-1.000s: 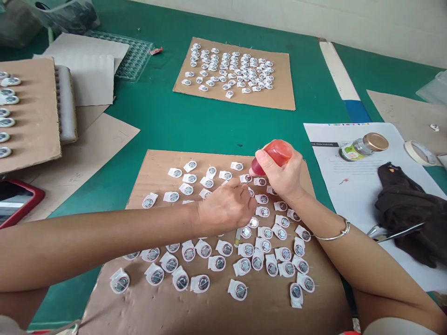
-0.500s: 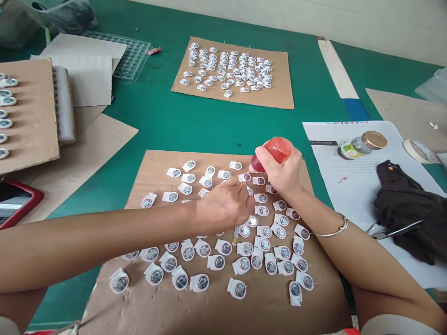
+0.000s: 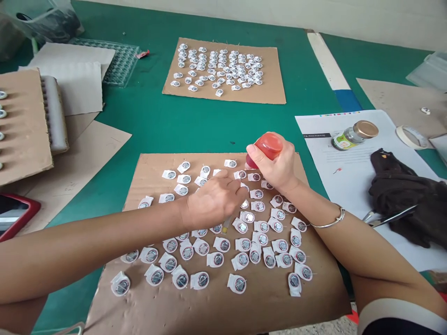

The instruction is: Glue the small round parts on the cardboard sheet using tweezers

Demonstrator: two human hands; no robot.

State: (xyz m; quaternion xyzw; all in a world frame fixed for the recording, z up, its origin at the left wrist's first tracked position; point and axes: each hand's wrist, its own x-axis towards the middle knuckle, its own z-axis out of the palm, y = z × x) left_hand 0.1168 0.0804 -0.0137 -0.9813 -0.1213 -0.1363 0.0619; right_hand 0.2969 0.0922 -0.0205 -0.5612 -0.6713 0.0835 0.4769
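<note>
Several small round metallic pieces on white tabs (image 3: pixel 237 283) lie across a brown cardboard sheet (image 3: pixel 195 311). My right hand (image 3: pixel 279 163) is wrapped round a red squeeze bottle (image 3: pixel 268 145), tilted with its lower end over the upper middle of the pieces. My left hand (image 3: pixel 214 199) is closed just left of the bottle, low over the pieces. A thin clear item with a yellowish end (image 3: pixel 225 229) sticks out below its palm; the rest of it is hidden by the hand.
Another cardboard sheet with similar pieces (image 3: pixel 223 96) lies farther back. To the right are a glass jar (image 3: pixel 354 135), a tape roll (image 3: pixel 412 137), dark cloth (image 3: pixel 405 200) and scissors (image 3: pixel 394 217). Stacked cardboard (image 3: pixel 24 121) and a red-edged phone (image 3: pixel 16 214) are at left.
The whole view has shifted slightly. My left hand has moved a little left over the pieces, and the thin clear item has moved with it. The bottle stays in my right hand.
</note>
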